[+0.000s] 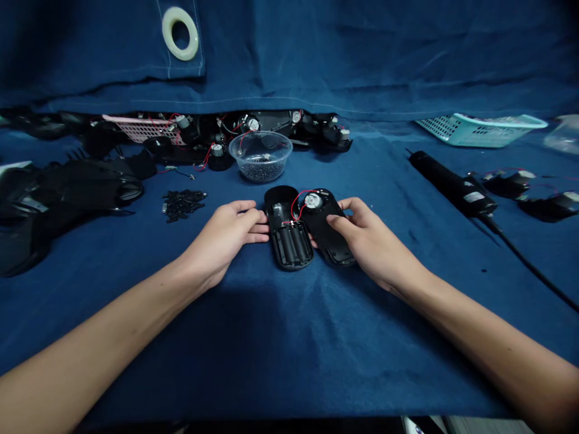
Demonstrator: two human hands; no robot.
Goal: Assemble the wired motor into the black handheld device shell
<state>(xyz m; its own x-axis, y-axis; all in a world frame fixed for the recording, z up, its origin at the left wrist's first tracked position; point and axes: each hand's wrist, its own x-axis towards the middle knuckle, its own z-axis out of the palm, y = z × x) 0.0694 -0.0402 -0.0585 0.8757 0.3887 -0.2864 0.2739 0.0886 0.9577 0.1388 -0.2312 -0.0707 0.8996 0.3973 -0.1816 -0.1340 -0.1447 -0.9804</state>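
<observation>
Two black plastic shell halves lie side by side on the blue cloth. The left half [287, 238] shows a battery bay. The right half [326, 232] carries a small round motor [312, 201], joined to the left half by red wires. My left hand [226, 235] rests flat beside the left half, its fingertips touching that half's edge. Around the right half my right hand [368, 241] is closed, with the thumb lying on top of it.
A clear bowl of small dark parts [261, 155] stands behind the shells. A heap of black pieces [181, 204] lies to the left, with black housings [67, 193] further left. A black electric screwdriver [452, 181] with its cord lies right. A teal basket [482, 128] and a pink basket [136, 128] sit at the back.
</observation>
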